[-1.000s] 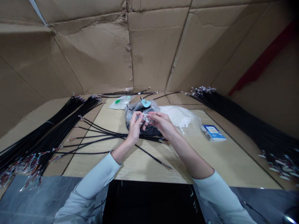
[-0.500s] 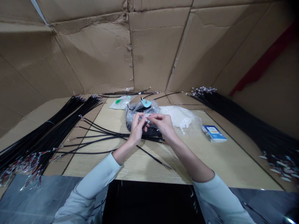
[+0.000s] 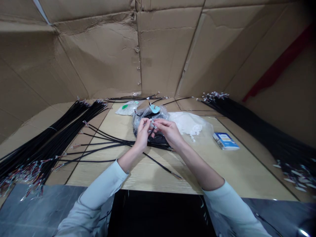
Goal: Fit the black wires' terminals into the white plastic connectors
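My left hand (image 3: pixel 142 134) and my right hand (image 3: pixel 170 132) meet over the middle of the table, fingertips pinched close together. Between them is the wired end of a black cable (image 3: pixel 151 131), with a small white connector (image 3: pixel 152 123) at the fingertips. The left fingers close around the cable end, and the right thumb and forefinger pinch at the connector. Fingers hide part of both. Just behind the hands sits a clear plastic bag (image 3: pixel 164 113) with dark contents and a light-blue label (image 3: pixel 154 109) on top.
Loose black cables (image 3: pixel 98 144) fan out to the left. Thick cable bundles lie at the left (image 3: pixel 64 131) and right (image 3: pixel 247 121). A bag of white connectors (image 3: pixel 196 129), a small bag with a green sticker (image 3: pixel 127 108) and a blue-and-white box (image 3: pixel 226 141) rest on the table. Cardboard walls (image 3: pixel 163 59) stand behind.
The right hand has shifted slightly left and its fingers have turned in towards the left hand. More of the black cable end shows between the hands now.
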